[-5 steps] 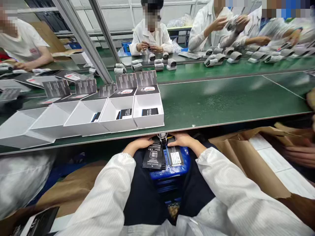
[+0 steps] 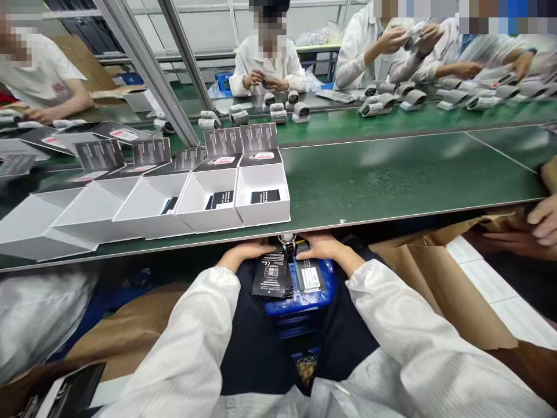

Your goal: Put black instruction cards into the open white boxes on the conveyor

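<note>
Both my hands rest just under the near edge of the green conveyor belt [image 2: 391,174], over a blue crate [image 2: 300,302] in my lap. My left hand [image 2: 246,252] is curled on the top of a stack of black leaflets [image 2: 272,276]. My right hand [image 2: 324,248] is curled on a second stack of black cards with a white label [image 2: 310,277]. A small round metal part [image 2: 287,239] shows between the two hands. Right above them on the belt stands an open white box [image 2: 263,194] with a black card inside.
A row of open white boxes [image 2: 143,203] with raised black lids runs left along the belt. Small white cameras [image 2: 300,110] lie on the far side, where other people work. Brown cardboard cartons [image 2: 439,273] stand at my right, with another person's hand [image 2: 543,220] above them.
My hands have hardly moved. The other person's hand at the right edge has risen from inside the carton to the belt's edge.
</note>
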Demonstrator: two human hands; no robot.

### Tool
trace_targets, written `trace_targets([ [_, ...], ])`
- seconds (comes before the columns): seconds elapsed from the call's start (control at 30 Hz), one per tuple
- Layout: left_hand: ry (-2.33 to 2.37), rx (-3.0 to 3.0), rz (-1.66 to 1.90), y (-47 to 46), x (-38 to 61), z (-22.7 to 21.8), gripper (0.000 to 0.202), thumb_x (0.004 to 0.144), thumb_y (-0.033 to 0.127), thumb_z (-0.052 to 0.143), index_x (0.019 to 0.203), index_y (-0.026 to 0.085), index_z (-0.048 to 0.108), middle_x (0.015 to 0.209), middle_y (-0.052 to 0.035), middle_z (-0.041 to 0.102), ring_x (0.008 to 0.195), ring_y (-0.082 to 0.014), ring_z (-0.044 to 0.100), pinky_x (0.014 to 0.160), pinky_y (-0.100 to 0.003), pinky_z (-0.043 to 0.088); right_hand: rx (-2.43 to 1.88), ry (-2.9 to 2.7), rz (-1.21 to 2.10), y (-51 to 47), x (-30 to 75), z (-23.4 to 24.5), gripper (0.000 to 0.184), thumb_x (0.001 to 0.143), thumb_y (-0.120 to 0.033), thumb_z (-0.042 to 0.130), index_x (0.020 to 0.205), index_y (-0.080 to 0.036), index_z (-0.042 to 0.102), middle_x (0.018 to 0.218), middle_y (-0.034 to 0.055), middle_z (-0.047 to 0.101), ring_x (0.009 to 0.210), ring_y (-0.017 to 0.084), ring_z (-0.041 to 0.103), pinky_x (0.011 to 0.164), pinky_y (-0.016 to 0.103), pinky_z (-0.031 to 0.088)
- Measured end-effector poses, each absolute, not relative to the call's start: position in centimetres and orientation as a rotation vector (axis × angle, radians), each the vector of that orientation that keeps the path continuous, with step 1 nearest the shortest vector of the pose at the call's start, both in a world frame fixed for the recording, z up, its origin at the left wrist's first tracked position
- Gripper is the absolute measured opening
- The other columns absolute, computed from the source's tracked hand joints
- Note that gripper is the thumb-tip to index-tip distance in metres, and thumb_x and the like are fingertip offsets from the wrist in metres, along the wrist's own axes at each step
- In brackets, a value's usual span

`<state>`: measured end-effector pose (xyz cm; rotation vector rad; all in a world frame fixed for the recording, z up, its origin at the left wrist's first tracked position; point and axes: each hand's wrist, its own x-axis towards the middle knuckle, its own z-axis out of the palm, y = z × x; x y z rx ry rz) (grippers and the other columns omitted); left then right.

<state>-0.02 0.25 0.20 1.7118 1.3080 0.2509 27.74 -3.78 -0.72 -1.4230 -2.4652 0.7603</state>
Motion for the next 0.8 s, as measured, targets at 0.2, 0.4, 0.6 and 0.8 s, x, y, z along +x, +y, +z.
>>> trace_targets([
  [0.2,1.293,1.671,0.31,0.2,0.5,1.1,0.086,0.049,0.054,0.086,0.126,0.023,0.063,0.124,-0.0098,0.069,0.128,-0.0348,0.056,0.114,-0.045,0.037,-1.438,-2.508,0.641,-4.1,27.6,-1.3,0.077,0.081,-0.049,0.076,0.149,-0.036,0.044,0.141,0.0019,0.057,0.129,0.032,0.053,0.109,0.042,0.041],
  [0.4,1.272,1.656,0.377,0.3,0.4,1.2,0.088,0.045,0.05,0.089,0.125,0.025,0.063,0.12,-0.0076,0.071,0.117,-0.032,0.063,0.108,-0.042,0.045,-1.414,-2.511,0.551,-4.2,27.4,-1.3,0.075,0.078,-0.049,0.079,0.146,-0.035,0.048,0.136,0.0022,0.061,0.124,0.032,0.057,0.107,0.043,0.043],
  [0.6,1.366,1.666,0.508,0.1,-0.2,0.4,0.074,0.059,0.057,0.081,0.124,0.025,0.064,0.121,-0.0088,0.07,0.12,-0.0339,0.061,0.112,-0.048,0.041,-1.441,-2.486,0.517,-4.8,27.3,-0.3,0.082,0.074,-0.051,0.081,0.147,-0.034,0.046,0.138,0.0037,0.06,0.125,0.033,0.055,0.108,0.043,0.041],
  [0.8,1.366,1.779,0.58,-2.1,-0.9,1.1,0.062,0.075,0.062,0.065,0.125,0.024,0.064,0.126,-0.0056,0.068,0.134,-0.0307,0.05,0.12,-0.046,0.03,-1.536,-2.289,0.689,-4.6,26.7,1.6,0.064,0.082,-0.051,0.072,0.14,-0.03,0.055,0.137,0.0054,0.06,0.126,0.033,0.055,0.11,0.045,0.04],
])
